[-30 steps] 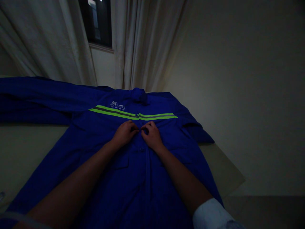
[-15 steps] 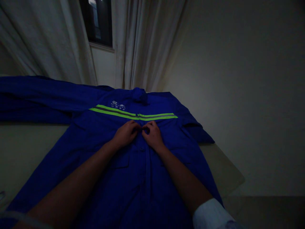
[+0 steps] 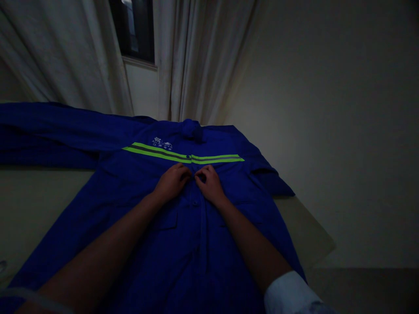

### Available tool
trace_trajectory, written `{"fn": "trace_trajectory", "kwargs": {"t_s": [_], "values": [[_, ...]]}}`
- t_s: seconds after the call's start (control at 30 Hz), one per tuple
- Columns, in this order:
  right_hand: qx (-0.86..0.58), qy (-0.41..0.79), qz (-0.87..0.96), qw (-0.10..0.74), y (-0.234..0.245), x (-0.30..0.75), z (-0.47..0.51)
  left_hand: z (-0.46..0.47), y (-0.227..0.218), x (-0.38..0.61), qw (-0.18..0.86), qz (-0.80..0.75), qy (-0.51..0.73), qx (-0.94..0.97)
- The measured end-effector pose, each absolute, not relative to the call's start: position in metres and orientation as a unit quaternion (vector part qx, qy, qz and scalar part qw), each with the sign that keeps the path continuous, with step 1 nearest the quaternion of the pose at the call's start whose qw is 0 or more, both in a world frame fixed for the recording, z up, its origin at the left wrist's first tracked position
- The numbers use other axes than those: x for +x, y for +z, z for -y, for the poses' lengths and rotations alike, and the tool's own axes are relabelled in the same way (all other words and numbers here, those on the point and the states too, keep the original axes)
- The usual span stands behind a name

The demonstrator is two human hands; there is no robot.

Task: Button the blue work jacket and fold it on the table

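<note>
A blue work jacket (image 3: 131, 192) lies spread out, front side up, with a yellow-green reflective stripe (image 3: 157, 151) across its chest and a white logo (image 3: 162, 143) above it. Just below the stripe, my left hand (image 3: 173, 181) pinches the left side of the buttoned front edge. My right hand (image 3: 210, 184) faces it, thumb and forefinger pinched on the right side of the same edge. A small gap separates the fingertips; a dark button shows there only faintly. Another button (image 3: 195, 203) sits lower on the front, below both hands.
The jacket rests on a pale table (image 3: 307, 231), whose right corner shows. One sleeve (image 3: 49, 135) stretches out to the left; the other is folded at the right. Behind stand pale curtains (image 3: 203, 61), a dark window (image 3: 137, 35) and a plain wall (image 3: 343, 109).
My fingertips have drawn slightly apart, the left hand shifting a little to the left. The jacket stays in place on the table.
</note>
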State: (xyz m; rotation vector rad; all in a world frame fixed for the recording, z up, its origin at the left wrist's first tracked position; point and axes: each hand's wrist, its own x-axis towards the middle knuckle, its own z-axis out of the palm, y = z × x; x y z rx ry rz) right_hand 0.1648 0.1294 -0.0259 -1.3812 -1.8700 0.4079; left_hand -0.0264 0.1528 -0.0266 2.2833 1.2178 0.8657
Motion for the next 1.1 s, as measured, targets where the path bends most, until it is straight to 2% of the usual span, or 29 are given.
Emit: {"fn": "trace_trajectory", "kwargs": {"t_s": [0.17, 0.37, 0.83, 1.1], "values": [[-0.531, 0.177, 0.730, 0.393, -0.021, 0.164, -0.128, -0.150, -0.022, -0.024, 0.151, -0.450, 0.279, 0.835], [-0.529, 0.194, 0.727, 0.393, -0.022, 0.164, -0.130, -0.151, -0.022, -0.017, 0.198, -0.505, 0.271, 0.795], [-0.554, 0.162, 0.730, 0.367, -0.028, 0.162, -0.132, -0.144, -0.019, -0.016, 0.126, -0.489, 0.243, 0.828], [-0.554, 0.172, 0.729, 0.364, -0.024, 0.162, -0.131, -0.153, -0.014, -0.023, 0.212, -0.474, 0.266, 0.813]]}}
